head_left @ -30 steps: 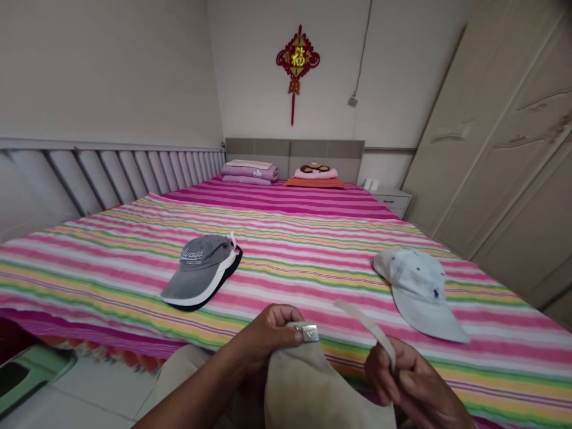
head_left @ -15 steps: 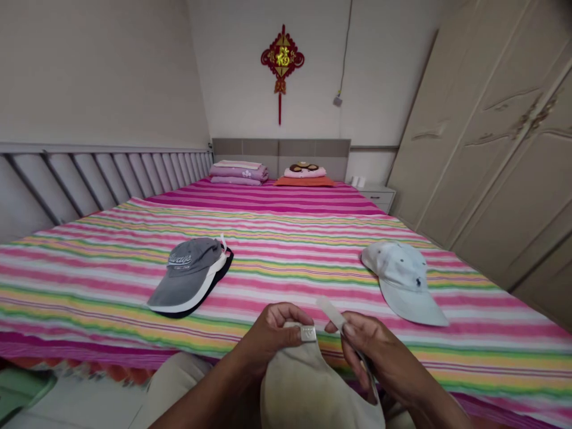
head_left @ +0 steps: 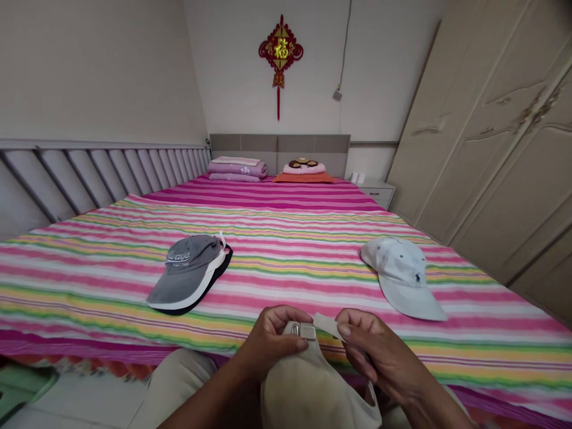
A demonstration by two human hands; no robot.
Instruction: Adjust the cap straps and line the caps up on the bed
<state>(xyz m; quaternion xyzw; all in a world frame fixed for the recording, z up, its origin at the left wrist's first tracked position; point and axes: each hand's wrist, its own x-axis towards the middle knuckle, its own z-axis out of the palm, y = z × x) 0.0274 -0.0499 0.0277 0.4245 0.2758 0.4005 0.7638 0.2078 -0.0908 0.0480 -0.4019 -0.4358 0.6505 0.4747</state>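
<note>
Across the striped bed (head_left: 286, 250) in front of me lie a grey cap (head_left: 187, 268) stacked on other caps to my left and a pale blue cap (head_left: 402, 277) well apart to my right, with folded bedding (head_left: 236, 168) by the headboard. Low at the bed's near edge I hold a beige cap (head_left: 308, 387) over my lap, my left hand (head_left: 272, 339) pinched shut on its metal buckle (head_left: 304, 329). My right hand (head_left: 375, 351) grips the strap (head_left: 326, 323), its tip just beside the buckle.
</note>
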